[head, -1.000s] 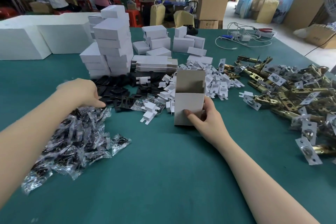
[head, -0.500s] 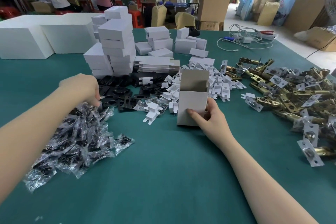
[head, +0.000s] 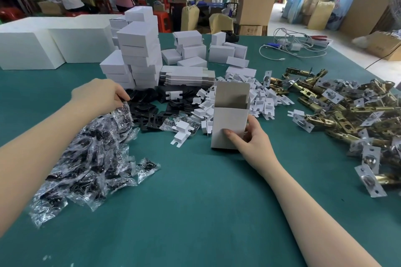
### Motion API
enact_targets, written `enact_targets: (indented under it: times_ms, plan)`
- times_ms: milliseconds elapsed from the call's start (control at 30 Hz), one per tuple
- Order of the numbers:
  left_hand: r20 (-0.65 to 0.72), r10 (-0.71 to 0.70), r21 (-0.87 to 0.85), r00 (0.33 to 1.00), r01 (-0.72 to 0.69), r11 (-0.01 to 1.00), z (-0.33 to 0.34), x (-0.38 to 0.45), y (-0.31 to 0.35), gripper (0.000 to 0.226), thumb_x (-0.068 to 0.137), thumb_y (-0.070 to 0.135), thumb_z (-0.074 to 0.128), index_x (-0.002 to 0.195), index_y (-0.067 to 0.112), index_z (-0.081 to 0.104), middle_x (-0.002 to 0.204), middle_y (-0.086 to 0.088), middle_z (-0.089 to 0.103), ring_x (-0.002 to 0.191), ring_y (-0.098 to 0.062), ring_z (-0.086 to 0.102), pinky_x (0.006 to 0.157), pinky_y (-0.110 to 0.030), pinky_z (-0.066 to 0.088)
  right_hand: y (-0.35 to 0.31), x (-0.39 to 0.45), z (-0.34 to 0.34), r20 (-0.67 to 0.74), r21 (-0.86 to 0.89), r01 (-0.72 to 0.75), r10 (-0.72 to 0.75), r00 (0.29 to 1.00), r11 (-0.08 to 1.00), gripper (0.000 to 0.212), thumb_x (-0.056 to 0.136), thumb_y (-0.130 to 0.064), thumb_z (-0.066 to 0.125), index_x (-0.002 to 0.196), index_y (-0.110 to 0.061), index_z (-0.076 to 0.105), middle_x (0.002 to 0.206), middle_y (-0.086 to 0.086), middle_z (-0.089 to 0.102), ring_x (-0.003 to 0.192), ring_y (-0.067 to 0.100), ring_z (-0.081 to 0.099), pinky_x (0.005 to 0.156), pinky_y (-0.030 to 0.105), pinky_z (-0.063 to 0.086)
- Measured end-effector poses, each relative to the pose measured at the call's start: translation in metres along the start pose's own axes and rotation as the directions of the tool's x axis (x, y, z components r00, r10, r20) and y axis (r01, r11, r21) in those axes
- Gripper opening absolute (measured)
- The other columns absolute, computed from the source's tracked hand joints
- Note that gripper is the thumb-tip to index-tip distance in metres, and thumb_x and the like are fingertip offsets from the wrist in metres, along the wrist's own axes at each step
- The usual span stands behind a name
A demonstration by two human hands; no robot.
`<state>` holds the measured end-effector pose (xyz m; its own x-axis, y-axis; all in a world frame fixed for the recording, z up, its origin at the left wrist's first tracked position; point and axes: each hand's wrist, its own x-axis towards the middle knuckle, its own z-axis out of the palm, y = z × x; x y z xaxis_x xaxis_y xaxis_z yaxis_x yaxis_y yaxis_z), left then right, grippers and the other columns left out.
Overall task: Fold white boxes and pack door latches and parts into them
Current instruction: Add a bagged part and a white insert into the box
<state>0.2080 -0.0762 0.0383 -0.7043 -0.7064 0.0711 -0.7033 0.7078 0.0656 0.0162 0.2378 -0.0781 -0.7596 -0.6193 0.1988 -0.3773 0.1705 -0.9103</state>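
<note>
— While the right hand [head: 252, 140] steadies an upright white box [head: 230, 123] on the green counter [head: 195, 201], what is the left hand [head: 98, 95] doing?

— It reaches into the piles on its side, fingertips curled down where clear bags of small parts [head: 91, 158] meet flat black plates [head: 147, 106]. It seems to pinch something dark, but I cannot tell what, or whether it truly holds it.

— Why is the box held that way?

— Its top flap stands open toward the far side, likely so parts can drop straight in. The right grip grasps the lower corner: thumb across the front face, fingers wrapped behind.

— And the latches?

— Brass door latches [head: 347, 115] lie heaped to the right, untouched. White card inserts [head: 260, 97] sit behind the box, and finished boxes [head: 138, 50] are stacked farther back.
</note>
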Motion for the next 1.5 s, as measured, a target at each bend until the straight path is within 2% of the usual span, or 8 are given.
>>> enact_targets:
  times_ms: [133, 233, 433, 600, 900, 1067, 1333, 1500]
  plan:
    - [-0.062, 0.021, -0.288, 0.998, -0.038, 0.957, 0.005, 0.006, 0.006, 0.034, 0.099, 0.012, 0.051, 0.128, 0.025, 0.063, 0.125, -0.003, 0.066, 0.102, -0.022, 0.062, 0.088, -0.037, 0.051, 0.000, 0.000, 0.000, -0.005, -0.002, 0.001, -0.001, 1.000, 1.000, 0.045, 0.082, -0.050, 0.072, 0.121, -0.049, 0.049, 0.097, -0.008, 0.068, 0.062, 0.002, 0.050, 0.059, 0.011, 0.043]
    - [0.013, -0.094, -0.651, 0.996, 0.080, 0.755, 0.005, 0.005, 0.020, 0.038, 0.104, 0.007, 0.039, 0.133, 0.022, 0.057, 0.139, -0.008, 0.052, 0.098, -0.022, 0.061, 0.066, -0.027, 0.055, 0.000, 0.000, 0.000, -0.007, -0.001, -0.002, 0.002, 1.000, 1.000, 0.044, 0.082, -0.049, 0.073, 0.119, -0.050, 0.049, 0.095, -0.008, 0.067, 0.062, 0.001, 0.051, 0.059, 0.011, 0.042]
    - [0.260, -0.057, -0.957, 0.964, 0.265, 0.113, 0.005, -0.008, 0.055, 0.029, 0.102, -0.002, 0.040, 0.102, 0.017, 0.062, 0.103, -0.005, 0.061, 0.079, -0.017, 0.069, 0.055, -0.020, 0.056, -0.002, 0.000, 0.000, 0.001, 0.012, -0.007, 0.007, 1.000, 1.000, 0.044, 0.082, -0.049, 0.073, 0.119, -0.051, 0.049, 0.102, -0.012, 0.069, 0.071, 0.006, 0.058, 0.064, 0.012, 0.046]
    - [0.228, 0.118, -0.966, 0.967, 0.239, -0.098, 0.002, -0.022, 0.079, 0.025, 0.099, 0.000, 0.043, 0.109, 0.015, 0.060, 0.096, -0.009, 0.065, 0.076, -0.017, 0.070, 0.063, -0.024, 0.058, -0.002, 0.000, 0.000, -0.003, 0.016, -0.003, 0.003, 1.000, 1.000, 0.046, 0.082, -0.049, 0.073, 0.122, -0.048, 0.050, 0.101, -0.009, 0.069, 0.068, 0.005, 0.055, 0.066, 0.016, 0.047]
    - [0.058, 0.386, -0.991, 0.921, 0.006, 0.135, -0.001, -0.047, 0.107, 0.043, 0.081, -0.012, 0.067, 0.107, 0.021, 0.060, 0.097, 0.000, 0.070, 0.085, -0.013, 0.069, 0.075, -0.027, 0.059, 0.000, 0.000, 0.000, -0.006, 0.003, 0.003, -0.003, 1.000, 1.000, 0.046, 0.082, -0.048, 0.073, 0.123, -0.045, 0.050, 0.098, -0.006, 0.068, 0.067, 0.006, 0.055, 0.069, 0.023, 0.049]
    - [-0.002, 0.391, -0.967, 0.920, -0.102, 0.235, 0.005, -0.054, 0.123, 0.050, 0.065, 0.013, 0.082, 0.108, 0.024, 0.059, 0.106, 0.001, 0.071, 0.085, -0.013, 0.069, 0.076, -0.026, 0.058, -0.001, -0.001, 0.000, -0.003, 0.005, 0.002, -0.002, 1.000, 1.000, 0.045, 0.082, -0.047, 0.074, 0.122, -0.046, 0.051, 0.099, -0.006, 0.069, 0.074, 0.016, 0.059, 0.074, 0.028, 0.051]
    - [-0.288, 0.292, -0.896, 0.912, -0.364, 0.255, 0.016, -0.051, 0.163, 0.034, 0.087, 0.009, 0.072, 0.106, 0.037, 0.063, 0.096, 0.018, 0.067, 0.078, -0.001, 0.067, 0.068, -0.018, 0.055, -0.004, -0.001, 0.000, -0.004, 0.010, -0.004, 0.004, 1.000, 1.000, 0.044, 0.081, -0.052, 0.073, 0.119, -0.052, 0.051, 0.098, -0.008, 0.068, 0.075, 0.015, 0.059, 0.073, 0.027, 0.051]
    - [-0.482, 0.352, -0.645, 0.802, -0.597, 0.478, 0.018, -0.049, 0.185, 0.028, 0.086, 0.020, 0.073, 0.112, 0.029, 0.070, 0.085, 0.029, 0.061, 0.078, 0.006, 0.057, 0.079, -0.013, 0.046, -0.008, -0.003, 0.000, -0.011, 0.032, 0.004, -0.004, 1.000, 0.999, 0.038, 0.077, -0.056, 0.071, 0.106, -0.064, 0.047, 0.094, -0.010, 0.067, 0.070, 0.007, 0.058, 0.068, 0.020, 0.050]
